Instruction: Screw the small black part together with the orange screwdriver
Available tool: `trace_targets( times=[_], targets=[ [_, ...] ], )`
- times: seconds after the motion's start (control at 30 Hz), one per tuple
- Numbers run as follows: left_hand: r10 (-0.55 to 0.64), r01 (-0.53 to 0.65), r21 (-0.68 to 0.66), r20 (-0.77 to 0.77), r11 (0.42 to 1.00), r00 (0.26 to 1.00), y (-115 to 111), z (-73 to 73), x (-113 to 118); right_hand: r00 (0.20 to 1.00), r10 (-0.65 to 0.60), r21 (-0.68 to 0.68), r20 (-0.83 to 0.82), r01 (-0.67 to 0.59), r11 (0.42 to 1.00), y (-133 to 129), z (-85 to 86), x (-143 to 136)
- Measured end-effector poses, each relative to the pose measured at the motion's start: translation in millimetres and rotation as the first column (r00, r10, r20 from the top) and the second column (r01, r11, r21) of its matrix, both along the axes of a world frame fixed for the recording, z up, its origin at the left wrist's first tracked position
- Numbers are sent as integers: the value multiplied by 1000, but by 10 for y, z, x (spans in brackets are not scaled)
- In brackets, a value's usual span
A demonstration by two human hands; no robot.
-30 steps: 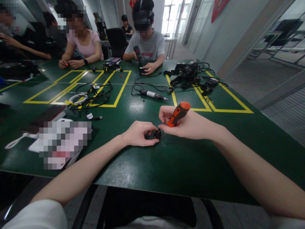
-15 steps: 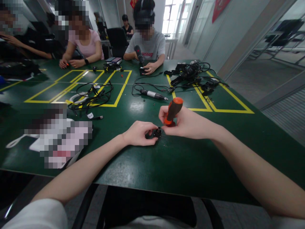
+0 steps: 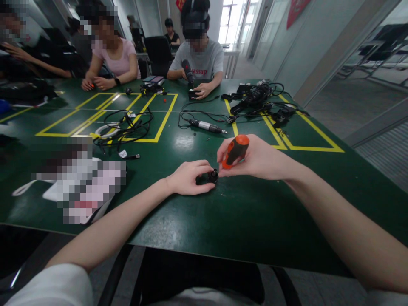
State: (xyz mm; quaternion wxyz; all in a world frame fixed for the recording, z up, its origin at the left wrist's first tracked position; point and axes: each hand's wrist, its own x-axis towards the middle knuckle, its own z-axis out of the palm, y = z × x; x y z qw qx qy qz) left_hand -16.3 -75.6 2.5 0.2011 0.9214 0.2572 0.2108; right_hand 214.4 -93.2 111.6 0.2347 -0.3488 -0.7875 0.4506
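Note:
My left hand (image 3: 191,177) rests on the green table, its thumb and fingers closed round a small black round part (image 3: 212,176). A short tube-like piece sticks up from the top of that part. My right hand (image 3: 251,157) grips a screwdriver (image 3: 236,151) with an orange and dark grey handle. The handle leans up and to the right, and my fingertips come down close beside the black part. I cannot make out the screwdriver's tip, nor whether it touches the part.
Beyond my hands lies a black and silver electric screwdriver (image 3: 207,126) with its cord. Cables (image 3: 137,123) lie to the left, a heap of black cables (image 3: 255,100) to the right. A blurred-out pouch (image 3: 95,187) is at near left. Across the table a co-worker (image 3: 200,59) holds a power tool.
The screwdriver handle has tilted further to the right, and my right hand has turned slightly with it. My left hand keeps its hold on the black part. The whole view has shifted slightly.

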Motion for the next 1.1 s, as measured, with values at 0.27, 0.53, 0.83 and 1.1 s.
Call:
trace_targets(
  times=[0.27,0.53,0.83,1.1],
  targets=[
    [4,-3,-80,12,997,1000,13,-30,24,1000,5,-62,-24,-6,998,33,-14,39],
    [84,-28,-350,144,936,986,-5,53,13,980,105,-230,-172,-144,963,91,-132,36],
    [47,43,-406,207,913,977,80,-9,-13,965,44,-178,-259,-92,980,224,-339,2],
    [81,-42,-265,138,963,987,92,-114,-14,934,0,-228,-358,-87,970,234,-429,-33]
  ],
)
